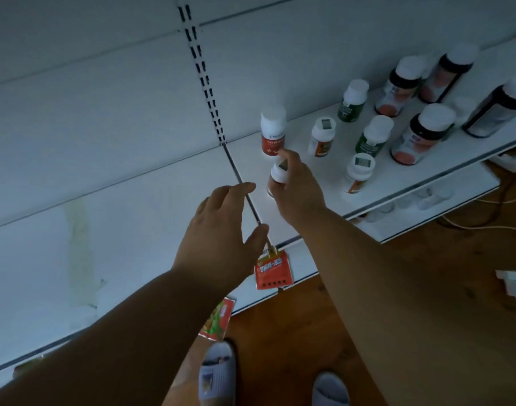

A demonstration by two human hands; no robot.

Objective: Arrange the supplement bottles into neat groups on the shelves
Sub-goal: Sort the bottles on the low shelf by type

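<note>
ten bottles, two hands, two slippers

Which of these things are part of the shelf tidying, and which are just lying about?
Part of the job:
- bottle held by right hand
- red-label bottle
- green bottles
- dark bottles
- shelf

Lying about:
- red packet
- cables
- slippers

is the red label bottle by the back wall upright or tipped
Upright: the red-label bottle stands on its base on the shelf, white cap on top.

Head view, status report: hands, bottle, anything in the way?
Right hand grips small white-capped bottle, just in front of red-label bottle. Left hand open, hovering over shelf. Landing spot looks clear.
</note>
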